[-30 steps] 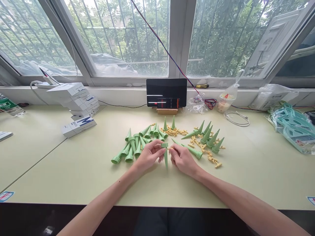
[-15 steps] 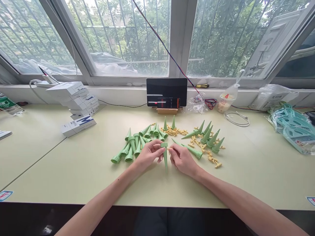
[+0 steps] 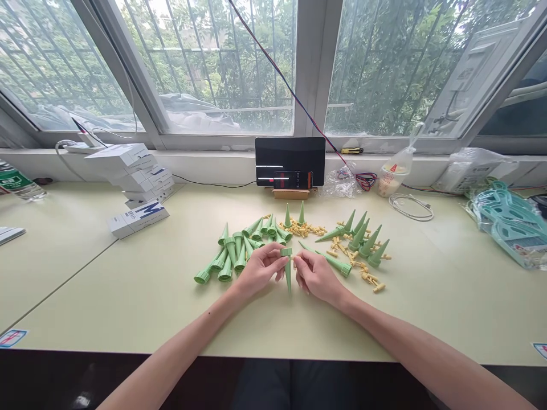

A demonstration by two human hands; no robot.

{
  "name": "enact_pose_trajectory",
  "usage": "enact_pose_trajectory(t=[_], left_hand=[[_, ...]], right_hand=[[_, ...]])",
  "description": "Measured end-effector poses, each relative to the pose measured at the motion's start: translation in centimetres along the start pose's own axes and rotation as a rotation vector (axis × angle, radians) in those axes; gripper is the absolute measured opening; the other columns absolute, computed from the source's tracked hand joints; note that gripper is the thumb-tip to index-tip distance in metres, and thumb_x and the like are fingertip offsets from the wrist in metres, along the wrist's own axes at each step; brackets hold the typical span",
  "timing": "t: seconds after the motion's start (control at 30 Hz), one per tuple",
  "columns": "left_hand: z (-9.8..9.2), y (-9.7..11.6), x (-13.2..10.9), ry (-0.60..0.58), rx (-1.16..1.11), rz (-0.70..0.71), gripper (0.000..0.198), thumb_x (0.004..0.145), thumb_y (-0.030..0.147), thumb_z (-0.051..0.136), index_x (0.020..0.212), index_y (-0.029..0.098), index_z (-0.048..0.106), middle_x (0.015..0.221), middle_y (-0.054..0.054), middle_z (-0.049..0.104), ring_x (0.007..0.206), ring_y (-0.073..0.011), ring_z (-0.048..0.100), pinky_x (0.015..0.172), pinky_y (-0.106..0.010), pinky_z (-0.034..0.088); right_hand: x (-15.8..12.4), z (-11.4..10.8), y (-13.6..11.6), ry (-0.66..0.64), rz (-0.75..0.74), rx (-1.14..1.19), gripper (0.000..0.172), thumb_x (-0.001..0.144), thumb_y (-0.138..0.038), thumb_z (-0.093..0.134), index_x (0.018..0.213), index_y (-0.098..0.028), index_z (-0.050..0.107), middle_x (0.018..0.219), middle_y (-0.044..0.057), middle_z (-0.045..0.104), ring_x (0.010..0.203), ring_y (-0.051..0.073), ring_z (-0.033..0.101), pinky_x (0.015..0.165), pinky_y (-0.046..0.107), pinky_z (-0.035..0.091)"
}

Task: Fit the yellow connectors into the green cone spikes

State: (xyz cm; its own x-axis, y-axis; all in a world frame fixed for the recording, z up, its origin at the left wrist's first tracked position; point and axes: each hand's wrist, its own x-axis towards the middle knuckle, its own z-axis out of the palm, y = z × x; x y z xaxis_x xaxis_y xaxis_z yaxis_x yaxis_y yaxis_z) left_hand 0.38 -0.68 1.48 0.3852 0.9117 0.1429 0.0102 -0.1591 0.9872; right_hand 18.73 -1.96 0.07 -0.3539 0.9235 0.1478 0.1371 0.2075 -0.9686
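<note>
My left hand [image 3: 261,270] is closed on a green plastic watering spike [image 3: 288,280], its ridged cap up and its point down toward me. Close on the right, my right hand [image 3: 318,275] pinches a small yellow plastic valve [image 3: 293,259] against the spike's side, just under the cap. Fingers hide most of the valve, so I cannot tell how far it sits in the spike. Beyond my left hand lies a heap of green spikes [image 3: 231,249]. A loose spike [image 3: 341,265] lies beyond my right hand, near scattered yellow valves [image 3: 371,279].
Several green spikes stand on their caps [image 3: 360,234] at the right, among yellow valves. More valves [image 3: 301,229] are piled behind the hands. A phone [image 3: 293,180] leans on a black screen [image 3: 290,154]. White boxes [image 3: 139,219] are at left, a bagged cup [image 3: 390,177] at right.
Both hands keep their grips in nearly the same place. The held spike's tip has risen slightly in view, and the whole view has shifted a little.
</note>
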Motion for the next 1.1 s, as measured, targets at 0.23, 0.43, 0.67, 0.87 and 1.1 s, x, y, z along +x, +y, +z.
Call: enact_pose_trajectory(t=[0.23,0.43,0.67,0.87,1.1], left_hand=[[0.07,0.13,0.05,-0.01,-0.001,0.011,0.025,0.087,0.039,0.067,0.099,0.019,0.058,0.064,0.005,0.054,0.051,-0.0095,0.055,0.055,-0.025,0.046],[0.22,0.11,0.1,0.0,-0.017,0.006,0.028,0.085,0.041,0.069,0.099,0.019,0.058,0.062,0.006,0.051,0.051,-0.01,0.055,0.053,-0.024,0.047],[0.23,-0.12,0.14,-0.004,-0.027,0.011,0.028,0.086,0.042,0.069,0.099,0.018,0.059,0.063,0.005,0.054,0.05,-0.009,0.054,0.053,-0.024,0.047],[0.22,0.02,0.07,-0.018,-0.016,0.019,0.027,0.087,0.04,0.067,0.099,0.018,0.058,0.062,0.005,0.052,0.05,-0.0092,0.055,0.053,-0.023,0.047],[0.24,0.0,0.08,-0.023,-0.021,0.023,0.029,0.087,0.042,0.067,0.099,0.018,0.059,0.062,0.005,0.052,0.05,-0.0093,0.055,0.051,-0.023,0.047]], right_hand=[[-0.06,-0.07,-0.02,0.002,0.01,0.005,0.034,0.099,-0.047,0.044,0.075,-0.022,0.045,0.048,-0.005,0.052,0.036,0.011,0.042,0.043,0.025,0.035],[0.01,-0.05,-0.02,0.002,0.017,0.015,0.034,0.098,-0.048,0.044,0.075,-0.023,0.044,0.048,-0.005,0.052,0.035,0.011,0.041,0.042,0.025,0.034],[-0.05,-0.09,-0.1,-0.001,0.031,0.016,0.034,0.098,-0.05,0.045,0.077,-0.023,0.046,0.047,-0.006,0.052,0.035,0.011,0.041,0.041,0.026,0.034],[-0.14,-0.01,-0.03,0.004,0.021,0.019,0.035,0.098,-0.05,0.045,0.076,-0.023,0.046,0.048,-0.005,0.052,0.035,0.011,0.041,0.042,0.025,0.035],[-0.2,0.02,0.0,-0.002,0.041,0.02,0.036,0.097,-0.053,0.046,0.077,-0.023,0.047,0.047,-0.006,0.052,0.036,0.012,0.042,0.042,0.026,0.036]])
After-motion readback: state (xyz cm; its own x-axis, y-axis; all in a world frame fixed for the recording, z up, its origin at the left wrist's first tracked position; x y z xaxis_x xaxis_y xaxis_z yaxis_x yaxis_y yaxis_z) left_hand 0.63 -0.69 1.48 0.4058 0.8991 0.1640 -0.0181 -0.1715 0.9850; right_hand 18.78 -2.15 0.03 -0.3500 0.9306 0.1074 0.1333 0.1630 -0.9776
